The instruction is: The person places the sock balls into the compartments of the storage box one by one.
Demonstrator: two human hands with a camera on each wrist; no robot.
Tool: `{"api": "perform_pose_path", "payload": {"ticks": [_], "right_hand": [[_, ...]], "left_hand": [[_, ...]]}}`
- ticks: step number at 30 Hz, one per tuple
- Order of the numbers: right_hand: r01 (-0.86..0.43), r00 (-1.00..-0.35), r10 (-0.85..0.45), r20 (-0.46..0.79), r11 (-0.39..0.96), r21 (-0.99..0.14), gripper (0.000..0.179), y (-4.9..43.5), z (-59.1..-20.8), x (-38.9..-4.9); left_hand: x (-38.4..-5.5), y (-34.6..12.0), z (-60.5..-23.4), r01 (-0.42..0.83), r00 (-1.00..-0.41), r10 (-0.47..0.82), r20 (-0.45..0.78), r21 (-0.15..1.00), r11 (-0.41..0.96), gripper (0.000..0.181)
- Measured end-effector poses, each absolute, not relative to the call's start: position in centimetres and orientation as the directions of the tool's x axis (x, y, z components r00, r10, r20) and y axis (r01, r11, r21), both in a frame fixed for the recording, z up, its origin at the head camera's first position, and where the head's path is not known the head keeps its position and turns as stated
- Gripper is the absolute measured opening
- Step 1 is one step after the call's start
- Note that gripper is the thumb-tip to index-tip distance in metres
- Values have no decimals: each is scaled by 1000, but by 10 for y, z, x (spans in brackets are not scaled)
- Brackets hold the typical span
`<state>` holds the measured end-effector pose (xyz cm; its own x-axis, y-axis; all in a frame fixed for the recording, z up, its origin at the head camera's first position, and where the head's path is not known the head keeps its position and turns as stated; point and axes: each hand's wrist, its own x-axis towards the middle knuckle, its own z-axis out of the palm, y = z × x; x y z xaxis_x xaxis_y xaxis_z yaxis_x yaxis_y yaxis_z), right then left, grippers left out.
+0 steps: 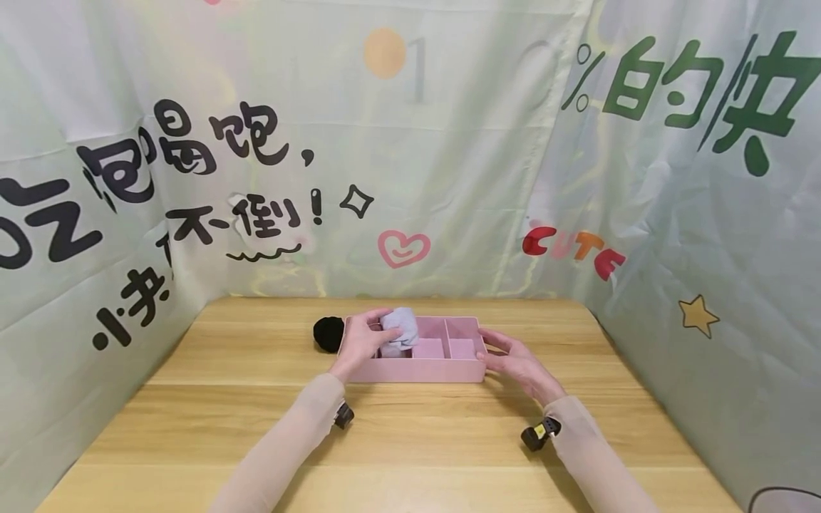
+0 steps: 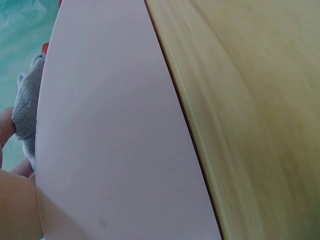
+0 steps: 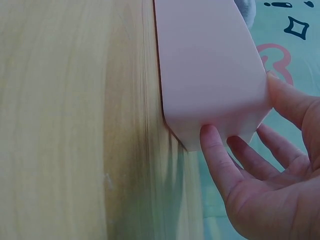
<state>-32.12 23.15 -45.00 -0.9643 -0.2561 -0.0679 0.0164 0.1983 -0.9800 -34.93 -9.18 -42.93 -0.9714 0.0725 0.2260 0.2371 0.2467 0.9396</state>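
A pink box (image 1: 417, 371) with compartments stands on the table. My left hand (image 1: 363, 340) reaches over its left part and pinches a bundle of soft grey-lavender cloth (image 1: 400, 329) between thumb and fingers. The bundle sits at a compartment near the box's middle; how deep it goes is hidden. In the left wrist view, the box's front wall (image 2: 110, 120) covers most of the bundle (image 2: 29, 105). My right hand (image 1: 518, 365) rests its spread fingertips against the box's right end, with the thumb at the corner by the rim, as the right wrist view shows.
A round black bundle (image 1: 328, 334) lies on the wooden table (image 1: 436, 442) against the box's left end. Printed fabric curtains (image 1: 449, 178) hang behind the table and along both sides. Two compartments to the right of the cloth show bare pink floors.
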Motion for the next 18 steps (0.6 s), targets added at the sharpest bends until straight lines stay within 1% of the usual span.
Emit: {"api": "perform_pose_path", "payload": {"ticks": [12, 18], "right_hand": [[1, -964, -261, -57, 208, -978, 66, 233, -447, -320], [8, -963, -264, -61, 198, -980, 66, 232, -448, -320]], "left_hand": [[-357, -79, -430, 283, -959, 98, 266, 919, 274, 46], [-357, -73, -431, 283, -959, 95, 268, 926, 249, 46]]}}
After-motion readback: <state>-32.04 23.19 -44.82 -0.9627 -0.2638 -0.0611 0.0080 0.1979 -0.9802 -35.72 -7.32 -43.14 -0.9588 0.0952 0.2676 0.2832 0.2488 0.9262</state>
